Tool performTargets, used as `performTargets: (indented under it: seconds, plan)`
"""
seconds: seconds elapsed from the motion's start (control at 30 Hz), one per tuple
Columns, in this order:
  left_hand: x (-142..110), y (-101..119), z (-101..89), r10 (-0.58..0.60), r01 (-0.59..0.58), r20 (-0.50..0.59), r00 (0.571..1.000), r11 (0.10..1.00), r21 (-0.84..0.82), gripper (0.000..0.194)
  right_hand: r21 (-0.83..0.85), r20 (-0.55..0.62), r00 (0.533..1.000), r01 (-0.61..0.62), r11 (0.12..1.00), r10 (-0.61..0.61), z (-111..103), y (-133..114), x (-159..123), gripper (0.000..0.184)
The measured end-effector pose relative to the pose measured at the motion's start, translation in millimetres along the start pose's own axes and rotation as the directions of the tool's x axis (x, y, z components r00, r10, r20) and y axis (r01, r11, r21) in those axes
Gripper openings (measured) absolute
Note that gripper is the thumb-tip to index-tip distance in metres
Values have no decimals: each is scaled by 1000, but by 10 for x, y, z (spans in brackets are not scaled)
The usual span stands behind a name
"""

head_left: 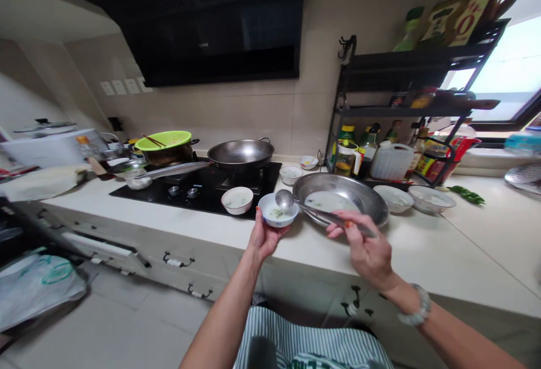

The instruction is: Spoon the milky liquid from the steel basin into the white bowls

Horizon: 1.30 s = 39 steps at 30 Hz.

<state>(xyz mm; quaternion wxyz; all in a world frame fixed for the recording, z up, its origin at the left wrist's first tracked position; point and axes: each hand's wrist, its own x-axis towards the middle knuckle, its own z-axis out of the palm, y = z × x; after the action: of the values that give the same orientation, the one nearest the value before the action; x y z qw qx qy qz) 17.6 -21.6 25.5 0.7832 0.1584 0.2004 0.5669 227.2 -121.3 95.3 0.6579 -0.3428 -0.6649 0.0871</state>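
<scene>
In my left hand point(266, 239) is a small white bowl point(279, 222) of pale, cloudy liquid with greenish bits, gripped at its side and underneath. My right hand point(367, 248) is closed around the handle of a metal ladle point(285, 200). The ladle's round head is over the bowl, and its handle crosses a wide steel basin point(376, 203). Pale liquid of the same look lies in the basin's bottom. Just left of the held bowl, a filled bowl with a reddish rim point(237, 201) stands at the hob's front edge.
On the black hob point(203, 194) sit a wok point(240, 154) and a pot topped by a lime-green basin point(164, 141). Two filled bowls point(393, 199) stand right of the steel basin, a small bowl point(291, 175) behind. A black rack point(380, 111) holds bottles and jars.
</scene>
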Motion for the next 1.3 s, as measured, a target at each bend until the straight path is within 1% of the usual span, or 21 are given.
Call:
performTargets:
  seconds: [0.03, 0.07, 0.1, 0.17, 0.23, 0.3, 0.4, 0.47, 0.53, 0.6, 0.67, 0.7, 0.77, 0.83, 0.9, 1.03, 1.3]
  plan:
    - [-3, 1, 5, 1, -1, -5, 1000, 1000, 3, 60, 31, -92, 986, -134, 991, 136, -7, 20, 42, 15]
    - [-5, 3, 10, 3, -3, -12, 1000, 1000, 6, 60, 71, -169, 955, -236, 969, 245, -28, 56, 94, 15]
    - [-8, 4, 15, 2, -2, -19, 1000, 1000, 10, 60, 122, -227, 920, -298, 947, 319, -64, 107, 151, 15]
    - [-14, 7, 27, 3, -2, -28, 1000, 1000, 15, 59, 160, -328, 867, -341, 926, 376, -168, 246, 263, 15]
    - [-20, 9, 36, 3, -2, -28, 1000, 1000, 14, 58, 99, -371, 843, -382, 919, 390, -292, 403, 343, 15]
    - [-24, 11, 42, 3, -2, -26, 1000, 1000, 8, 58, -48, -358, 852, -426, 903, 382, -407, 535, 378, 13]
    - [-26, 12, 44, 0, 0, -26, 1000, 1000, 1, 58, -261, -326, 881, -433, 863, 343, -516, 641, 363, 9]
    - [-25, 14, 45, 2, -2, -30, 1000, 1000, 2, 57, -332, -300, 896, -420, 844, 328, -538, 662, 330, 8]
    - [-26, 16, 49, 4, -4, -32, 999, 1000, 5, 56, -341, -280, 900, -419, 841, 335, -525, 670, 294, 9]
    - [-29, 19, 55, 7, -7, -32, 999, 1000, 8, 56, -298, -284, 884, -449, 842, 371, -495, 688, 269, 10]
    - [-34, 21, 63, 5, -5, -34, 999, 1000, 12, 57, -209, -321, 840, -513, 833, 437, -466, 722, 264, 11]
    - [-37, 22, 67, 3, -3, -35, 999, 1000, 13, 58, -144, -354, 806, -548, 824, 474, -455, 743, 270, 11]
    - [-40, 22, 71, 0, 1, -35, 999, 1000, 17, 59, 16, -432, 721, -594, 804, 541, -444, 778, 293, 10]
    - [-39, 21, 70, 2, -2, -34, 999, 1000, 17, 59, 164, -486, 646, -594, 787, 589, -446, 791, 323, 8]
    - [-36, 18, 62, 5, -5, -31, 1000, 1000, 12, 59, 251, -501, 610, -577, 777, 614, -459, 776, 349, 7]
    - [-34, 16, 50, 4, -4, -22, 1000, 1000, 4, 60, 306, -513, 589, -554, 774, 624, -491, 710, 382, 8]
    - [-31, 16, 58, 5, -6, -32, 999, 1000, -5, 58, 343, -493, 576, -560, 754, 652, -524, 661, 394, 9]
